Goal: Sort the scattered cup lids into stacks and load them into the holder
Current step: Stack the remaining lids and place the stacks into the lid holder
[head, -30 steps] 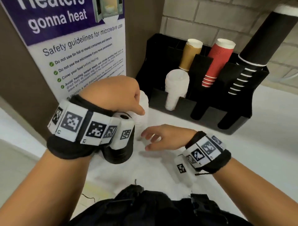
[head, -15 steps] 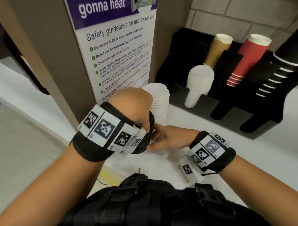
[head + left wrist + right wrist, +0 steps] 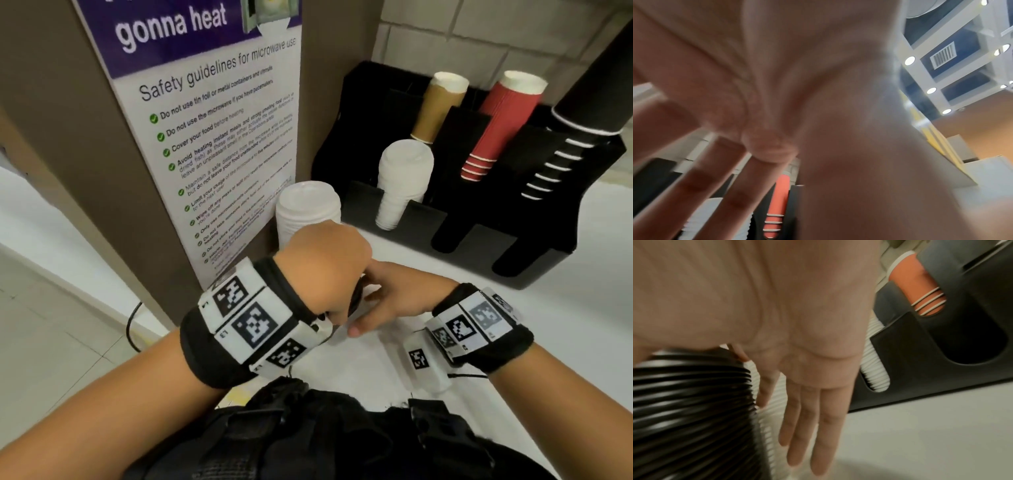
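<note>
A stack of black lids (image 3: 355,301) shows as a dark rim between my hands; in the right wrist view the black lid stack (image 3: 690,402) fills the lower left. My left hand (image 3: 325,274) sits over and against it, knuckles up. Its wrist view shows three fairly straight fingers (image 3: 705,170), one curled, and no lids, so its hold is unclear. My right hand (image 3: 387,298) reaches in from the right, its fingers (image 3: 807,418) straight beside the stack. A white lid stack (image 3: 308,212) stands behind. The black holder (image 3: 411,226) has white lids (image 3: 400,178) in its left slot.
Brown cups (image 3: 438,106), red cups (image 3: 500,123) and black cups (image 3: 589,102) fill the holder's other slots. A brown panel with a microwave safety poster (image 3: 205,137) stands at the left. White counter (image 3: 548,325) stretches to the right. A cable (image 3: 132,325) hangs at the counter's left edge.
My left hand has come down from beside the white lid stack onto the black stack. The right hand has closed in against it. My head has turned left.
</note>
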Tool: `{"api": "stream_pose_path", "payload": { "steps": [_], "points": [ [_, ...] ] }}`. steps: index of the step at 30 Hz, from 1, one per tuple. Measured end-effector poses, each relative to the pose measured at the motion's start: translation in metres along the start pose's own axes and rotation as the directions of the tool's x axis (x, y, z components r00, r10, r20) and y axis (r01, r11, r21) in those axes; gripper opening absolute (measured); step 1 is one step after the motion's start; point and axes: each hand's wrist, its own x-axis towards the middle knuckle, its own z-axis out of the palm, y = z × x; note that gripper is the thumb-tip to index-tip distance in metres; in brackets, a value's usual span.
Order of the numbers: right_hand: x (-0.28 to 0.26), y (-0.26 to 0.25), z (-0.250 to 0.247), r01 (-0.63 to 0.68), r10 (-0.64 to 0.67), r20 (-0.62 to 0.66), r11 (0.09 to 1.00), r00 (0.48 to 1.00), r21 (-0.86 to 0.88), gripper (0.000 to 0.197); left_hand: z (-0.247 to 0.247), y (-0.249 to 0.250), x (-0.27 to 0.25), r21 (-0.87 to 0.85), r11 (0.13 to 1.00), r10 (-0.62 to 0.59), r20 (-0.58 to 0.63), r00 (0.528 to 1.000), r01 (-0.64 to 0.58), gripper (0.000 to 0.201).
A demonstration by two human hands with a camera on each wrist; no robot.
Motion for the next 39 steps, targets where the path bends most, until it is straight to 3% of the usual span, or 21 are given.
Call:
{"api": "stream_pose_path", "payload": {
  "steps": [5, 11, 17, 22, 24, 27, 29, 31, 34, 39],
  "points": [
    [-0.014, 0.012, 0.005, 0.069, -0.047, -0.168, 0.989, 0.985, 0.127, 0.065, -0.003, 0.016, 0.013, 0.004, 0.997, 0.072, -0.096, 0.993, -0.072, 0.058],
    [-0.03, 0.035, -0.012, 0.105, -0.039, -0.379, 0.983, 0.925, 0.153, 0.082, -0.003, 0.022, 0.038, -0.101, 0.98, 0.147, -0.207, 0.967, -0.171, 0.071],
    [-0.016, 0.049, -0.039, 0.137, -0.018, -0.524, 0.972, 0.851, 0.189, 0.089, -0.015, 0.008, 0.069, -0.269, 0.942, 0.126, -0.272, 0.954, -0.201, 0.081],
    [0.005, 0.045, -0.04, 0.131, 0.041, -0.581, 0.959, 0.813, 0.251, 0.084, -0.015, -0.015, 0.081, -0.388, 0.898, 0.082, -0.32, 0.944, -0.21, 0.072],
    [0.004, 0.041, -0.047, 0.104, 0.034, -0.563, 0.972, 0.826, 0.211, 0.086, -0.015, -0.026, 0.079, -0.498, 0.826, 0.052, -0.398, 0.916, -0.264, 0.059],
    [-0.005, 0.032, -0.062, 0.073, -0.019, -0.544, 0.994, 0.839, 0.078, 0.096, -0.016, -0.04, 0.07, -0.675, 0.621, -0.093, -0.568, 0.818, -0.398, 0.036],
    [-0.008, 0.022, -0.071, 0.076, -0.081, -0.544, 0.997, 0.835, -0.032, 0.095, -0.016, -0.045, 0.063, -0.725, 0.489, -0.195, -0.633, 0.749, -0.485, 0.027],
    [-0.008, 0.011, -0.078, 0.056, -0.125, -0.529, 0.988, 0.839, -0.146, 0.089, -0.015, -0.046, 0.058, -0.734, 0.414, -0.256, -0.662, 0.704, -0.539, 0.024],
    [0.0, -0.001, -0.084, -0.014, -0.108, -0.481, 0.97, 0.87, -0.243, 0.092, -0.008, -0.044, 0.056, -0.746, 0.316, -0.31, -0.665, 0.679, -0.586, 0.021],
    [0.014, -0.009, -0.084, -0.085, -0.04, -0.399, 0.953, 0.916, -0.29, 0.092, 0.004, -0.042, 0.062, -0.772, 0.245, -0.324, -0.636, 0.701, -0.587, 0.023]
  ]
}}
